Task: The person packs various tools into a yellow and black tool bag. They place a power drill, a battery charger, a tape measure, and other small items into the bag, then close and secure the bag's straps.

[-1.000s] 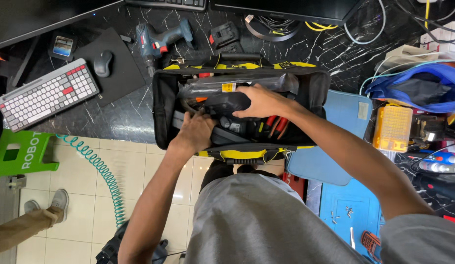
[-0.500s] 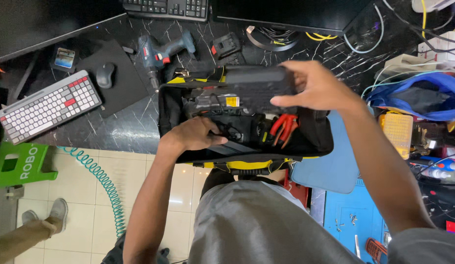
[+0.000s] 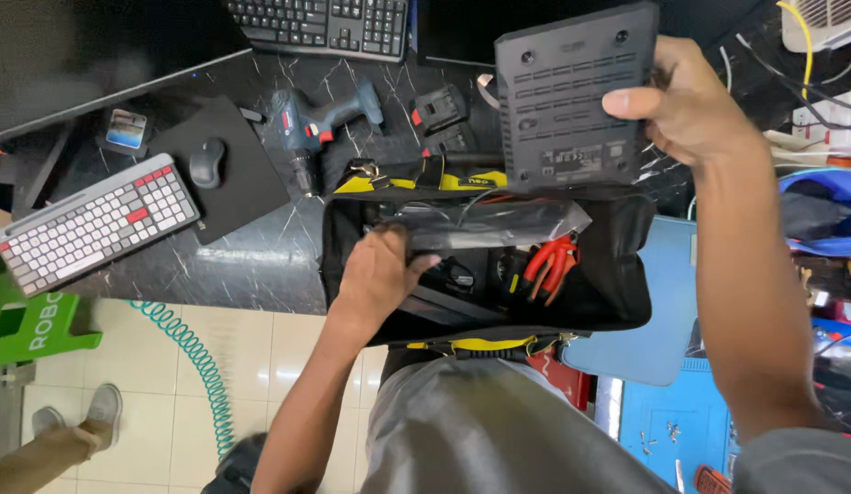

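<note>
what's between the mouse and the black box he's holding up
In the head view, a blue cordless drill and two black battery packs lie between the mouse and the box.

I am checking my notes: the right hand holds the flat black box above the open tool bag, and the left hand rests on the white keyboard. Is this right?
Not quite. In the head view the left hand is inside the open tool bag, not on the white keyboard. The right hand does hold the flat black box above it.

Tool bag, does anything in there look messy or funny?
A little. The tool bag gapes open, with a clear plastic bag crumpled across the top and red-handled pliers lying slanted. The right hand holds a black box above it.
</note>
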